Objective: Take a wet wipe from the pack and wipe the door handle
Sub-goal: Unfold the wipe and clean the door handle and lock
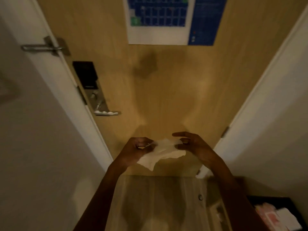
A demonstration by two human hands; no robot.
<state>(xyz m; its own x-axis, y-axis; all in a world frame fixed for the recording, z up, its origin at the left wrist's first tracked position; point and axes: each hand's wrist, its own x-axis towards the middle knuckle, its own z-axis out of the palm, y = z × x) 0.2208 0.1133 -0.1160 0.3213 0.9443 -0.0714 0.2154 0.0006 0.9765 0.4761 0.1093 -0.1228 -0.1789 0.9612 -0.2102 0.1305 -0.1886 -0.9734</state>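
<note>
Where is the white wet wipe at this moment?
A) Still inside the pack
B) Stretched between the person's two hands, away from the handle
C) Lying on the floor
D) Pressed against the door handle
B: the wet wipe is pinched by the left hand and the right hand in front of the door, well below and to the right of the door handle.

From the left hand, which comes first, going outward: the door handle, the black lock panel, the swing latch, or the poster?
From the left hand, which pinches the wipe in the head view:
1. Door handle, up and to the left.
2. Lock panel, above the handle.
3. Swing latch and poster, both high on the door, latch left and poster right; too close to call.
</note>
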